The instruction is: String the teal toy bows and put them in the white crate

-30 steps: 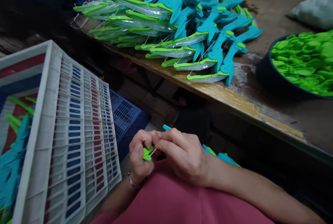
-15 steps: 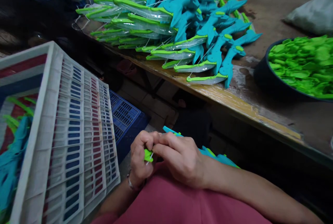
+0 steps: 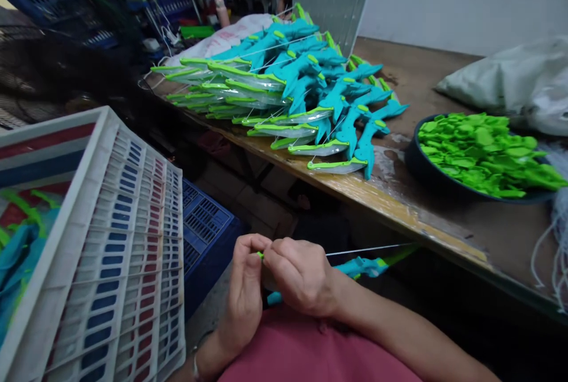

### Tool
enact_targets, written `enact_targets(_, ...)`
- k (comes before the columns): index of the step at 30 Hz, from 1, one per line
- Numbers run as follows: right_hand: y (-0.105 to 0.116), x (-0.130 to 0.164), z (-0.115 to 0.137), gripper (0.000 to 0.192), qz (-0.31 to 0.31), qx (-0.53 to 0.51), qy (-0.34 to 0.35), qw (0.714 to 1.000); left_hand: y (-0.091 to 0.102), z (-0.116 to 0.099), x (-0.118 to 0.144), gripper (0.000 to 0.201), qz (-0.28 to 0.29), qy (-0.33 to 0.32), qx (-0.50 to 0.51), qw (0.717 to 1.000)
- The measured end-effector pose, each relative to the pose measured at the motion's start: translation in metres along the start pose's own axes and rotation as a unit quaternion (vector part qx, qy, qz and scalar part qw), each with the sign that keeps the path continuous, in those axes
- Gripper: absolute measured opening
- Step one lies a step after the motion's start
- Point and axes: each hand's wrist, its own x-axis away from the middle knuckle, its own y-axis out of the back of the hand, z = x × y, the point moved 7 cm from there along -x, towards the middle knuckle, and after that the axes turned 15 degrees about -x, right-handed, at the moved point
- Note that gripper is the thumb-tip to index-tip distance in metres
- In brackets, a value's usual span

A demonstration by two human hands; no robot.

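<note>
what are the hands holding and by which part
A teal-and-green piece, apparently by its green end in the left hand; what the right hand grips there is hidden.

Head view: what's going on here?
A person's left hand pinches what looks like the green end of a bow; the right hand curls against it, its grip hidden. A string runs straight from behind the right hand toward the bow's far end. More bows lie piled on the table, near a tub of green parts.

a turquoise and green bow, string taut, juts from the hands.
</note>
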Motion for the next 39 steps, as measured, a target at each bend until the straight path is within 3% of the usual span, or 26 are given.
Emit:
enact_targets(2,0.017,-0.01,0.0,0.019,-0.021,-0.022,-0.023,0.999,0.006,-0.004,-0.007,0.027,-0.035,-0.025,-0.03,0.999)
enact_targets(4,0.039,-0.02,-0.005,0.015,-0.07,-0.055,-0.076,0.993,0.008,-0.011,-0.017,0.025,-0.031,-0.05,-0.027,0.998)
enact_targets(8,0.063,-0.027,-0.022,0.014,-0.16,-0.11,-0.151,0.969,0.003,-0.026,-0.031,0.024,0.054,-0.11,0.006,0.992)
enact_targets(12,0.052,-0.021,-0.033,0.014,-0.154,-0.111,-0.163,0.968,-0.002,-0.03,-0.032,0.016,0.107,-0.13,0.037,0.985)
enact_targets(19,0.027,-0.017,-0.004,0.01,-0.051,-0.133,-0.082,0.986,0.011,-0.026,-0.036,0.015,-0.008,-0.106,-0.069,0.992)
enact_targets(22,0.024,-0.015,-0.014,0.009,-0.073,-0.162,-0.148,0.973,0.01,-0.024,-0.034,0.019,-0.005,-0.096,-0.072,0.993)
enact_targets(25,0.02,-0.009,-0.034,0.015,-0.104,-0.229,-0.241,0.937,0.007,-0.021,-0.032,0.018,0.024,-0.083,-0.022,0.996)
enact_targets(29,0.013,0.0,-0.051,0.029,-0.131,-0.282,-0.284,0.907,0.002,-0.023,-0.034,0.018,0.083,-0.058,0.083,0.991)
enact_targets(32,0.007,0.0,-0.051,0.034,-0.117,-0.248,-0.234,0.933,-0.002,-0.028,-0.038,0.024,0.111,-0.033,0.138,0.984)
enact_targets(36,0.002,-0.002,-0.039,0.034,-0.088,-0.164,-0.127,0.974,-0.003,-0.027,-0.039,0.033,0.102,0.012,0.141,0.985)
enact_targets(39,0.005,-0.005,-0.033,0.024,-0.054,-0.163,-0.135,0.976,0.002,-0.023,-0.038,0.03,0.08,0.007,0.1,0.992)
